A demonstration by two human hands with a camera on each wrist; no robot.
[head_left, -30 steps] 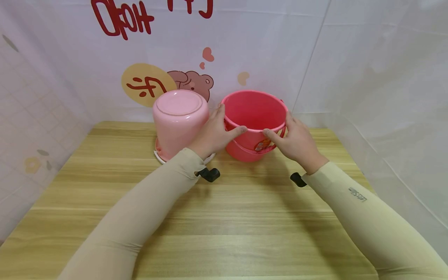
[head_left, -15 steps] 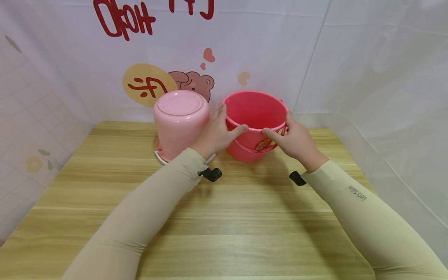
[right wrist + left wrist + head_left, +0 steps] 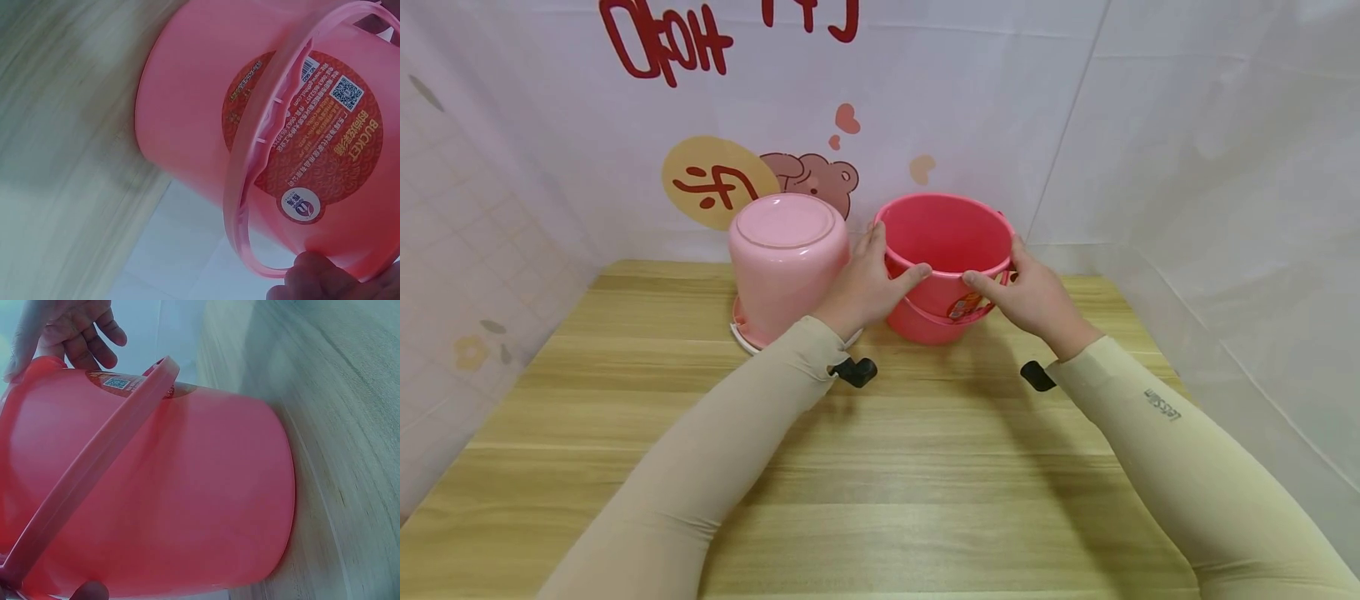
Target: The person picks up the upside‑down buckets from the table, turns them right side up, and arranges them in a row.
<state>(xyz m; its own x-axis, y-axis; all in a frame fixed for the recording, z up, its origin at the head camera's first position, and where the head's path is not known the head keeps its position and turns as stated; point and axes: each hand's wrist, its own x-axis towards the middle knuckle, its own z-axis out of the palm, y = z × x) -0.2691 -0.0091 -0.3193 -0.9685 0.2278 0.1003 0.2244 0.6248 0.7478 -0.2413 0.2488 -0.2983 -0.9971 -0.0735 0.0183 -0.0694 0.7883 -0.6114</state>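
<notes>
A red plastic bucket (image 3: 928,332) stands upright at the back of the table, mouth up, nothing showing inside. My left hand (image 3: 867,287) holds its left side, thumb at the front rim and fingers along the outer wall. On the right side my right hand (image 3: 1033,292) grips the rim, its thumb also at the front. The bucket's handle (image 3: 250,137) hangs down across the front, over a round red label (image 3: 337,150) printed "BUCKET". In the left wrist view, the right hand's fingers (image 3: 94,347) spread outside the rim.
Left of my left hand, a light pink bucket (image 3: 786,283) stands upside down, with a white handle (image 3: 741,337) at its base. Behind the wooden table (image 3: 917,467) hangs a white printed curtain (image 3: 970,100). A pale curtain (image 3: 1225,208) borders the right.
The red bucket and both hands have barely moved; its right rim shifts very slightly left. Both hands keep the same hold, and the light pink bucket stays in place.
</notes>
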